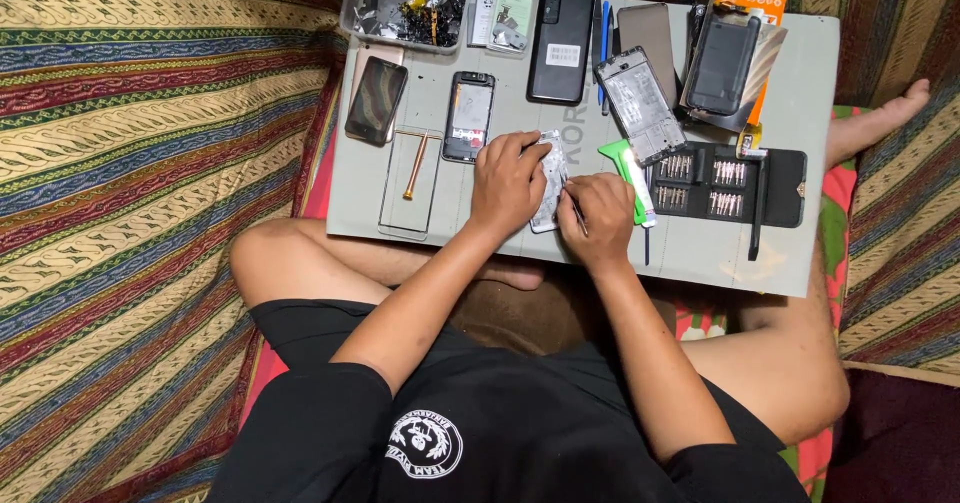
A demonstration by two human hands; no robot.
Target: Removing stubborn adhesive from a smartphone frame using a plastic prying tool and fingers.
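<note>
Opened phone half under left hand, perhaps pinned flat.

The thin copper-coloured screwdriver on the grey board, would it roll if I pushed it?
Probably: the thin copper-coloured screwdriver looks round and slim, lying loose on the flat grey board. It likely feels stiff and light. The clear glass panel under it may let it slide.

— Any open way across the board?
— At five o'clock, its bare edge. At twelve, phones and a parts box crowd; at three, the bit case blocks.
</note>
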